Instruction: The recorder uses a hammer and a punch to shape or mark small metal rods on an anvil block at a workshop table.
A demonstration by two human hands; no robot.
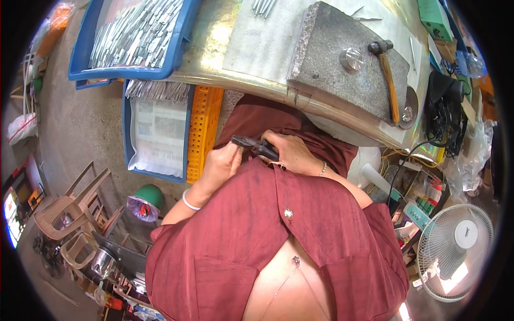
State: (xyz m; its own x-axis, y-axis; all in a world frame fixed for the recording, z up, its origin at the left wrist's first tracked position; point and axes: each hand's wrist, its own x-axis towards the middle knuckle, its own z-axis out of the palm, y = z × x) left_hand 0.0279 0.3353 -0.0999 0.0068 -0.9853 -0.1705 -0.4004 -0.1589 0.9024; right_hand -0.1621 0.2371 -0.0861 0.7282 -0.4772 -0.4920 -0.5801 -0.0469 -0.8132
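Over my lap, my right hand (295, 155) is wrapped round the dark handles of a pair of pliers (249, 142). The jaws point left, toward my left hand (221, 165). That hand is closed, thumb and fingers pinched together right at the jaw end; whatever sits between them is too small to make out. Ahead on the table lies a thick grey stone slab (326, 64). A shiny round metal piece (352, 59) rests on it, beside a hammer (390, 80) with a wooden handle.
A blue tray (170, 64) full of thin metal pieces stands at the table's left. Below it are another blue tray (128, 144) with metal rods and paper, and an orange perforated crate (198, 136). A white fan (455, 254), plastic chair (61, 216) and black cable (443, 115) surround me.
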